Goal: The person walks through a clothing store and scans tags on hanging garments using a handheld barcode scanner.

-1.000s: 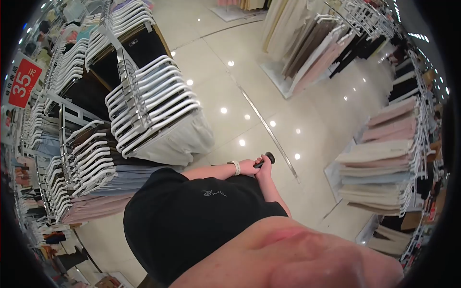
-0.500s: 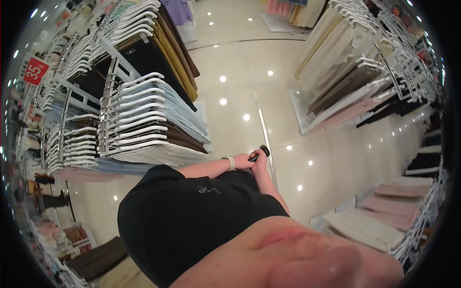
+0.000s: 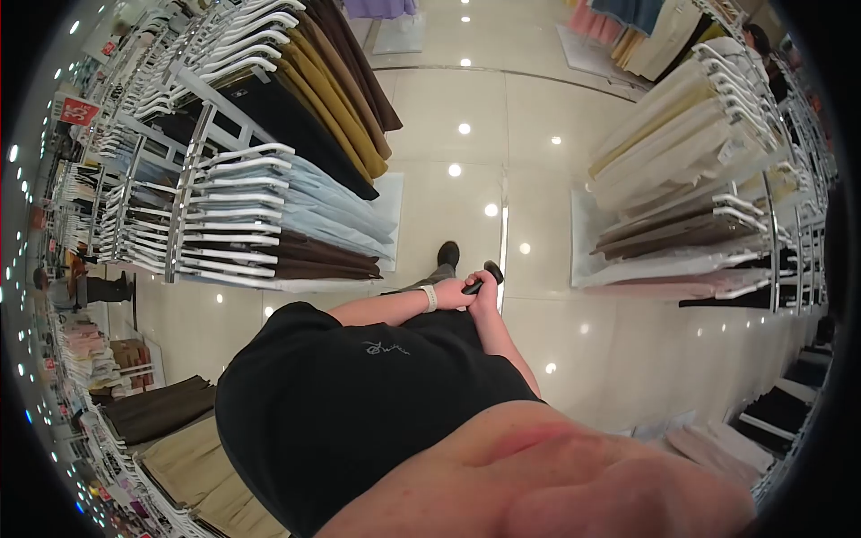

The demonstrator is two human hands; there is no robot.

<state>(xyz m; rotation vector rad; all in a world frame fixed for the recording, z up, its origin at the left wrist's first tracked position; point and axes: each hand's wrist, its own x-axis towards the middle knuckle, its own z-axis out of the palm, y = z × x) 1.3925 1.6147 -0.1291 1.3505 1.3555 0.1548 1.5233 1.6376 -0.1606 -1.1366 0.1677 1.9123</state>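
My left hand (image 3: pixel 451 294), with a pale watch (image 3: pixel 430 298) on its wrist, and my right hand (image 3: pixel 485 290) are together in front of my waist. Their fingers are closed around a black handle-like object (image 3: pixel 492 270) with a rounded end. That end sticks out beyond my right hand; a short dark length shows between the hands, and the fingers cover the rest. What kind of object it is cannot be made out.
To the left stands a rack of trousers (image 3: pixel 336 211) on white hangers (image 3: pixel 238 199). Another clothes rack (image 3: pixel 682 152) is on the right. Glossy tiled floor (image 3: pixel 534 220) runs between them, crossed by a metal strip. My dark shoe (image 3: pixel 448 254) shows ahead of my hands.
My view has turned and moved forward along the aisle, so the racks have shifted. A dark shoe has come into sight. Both hands keep the same closed hold on the black object.
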